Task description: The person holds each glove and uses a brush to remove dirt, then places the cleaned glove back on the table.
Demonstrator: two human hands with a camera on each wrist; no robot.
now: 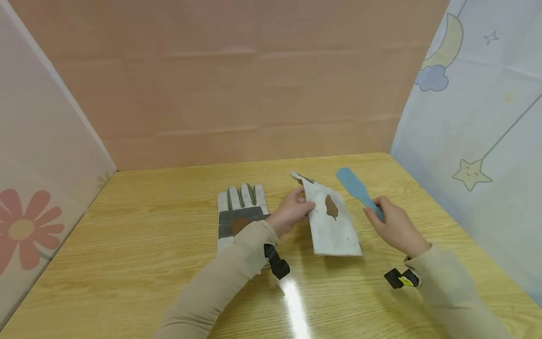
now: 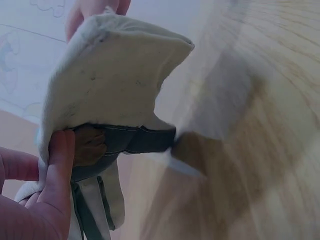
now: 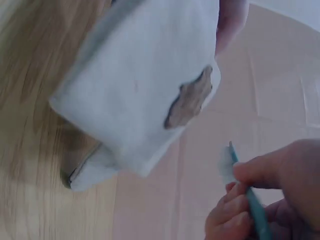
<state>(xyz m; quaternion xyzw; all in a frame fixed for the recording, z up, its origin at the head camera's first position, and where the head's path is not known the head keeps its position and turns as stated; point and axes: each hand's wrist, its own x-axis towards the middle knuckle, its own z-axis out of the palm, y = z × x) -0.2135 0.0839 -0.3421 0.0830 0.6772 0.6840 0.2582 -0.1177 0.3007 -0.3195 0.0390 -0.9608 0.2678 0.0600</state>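
My left hand (image 1: 292, 209) pinches a white work glove (image 1: 323, 235) by its side edge and holds it tilted above the table. A brown patch (image 1: 331, 207) marks the glove's face towards me; in the left wrist view its other face shows a dark grey band (image 2: 145, 140) and green strips between the fingers. To the right, my right hand (image 1: 395, 226) grips the handle of a flat blue spatula (image 1: 352, 183), its blade pointing up and left, apart from the glove. A second glove (image 1: 243, 202) lies on the table, partly covered by my left forearm.
The wooden table (image 1: 139, 245) carries a bright light reflection near its front. A plain pinkish backdrop (image 1: 254, 94) stands behind it. Patterned panels close off both sides, the right panel (image 1: 487, 132) near my right arm.
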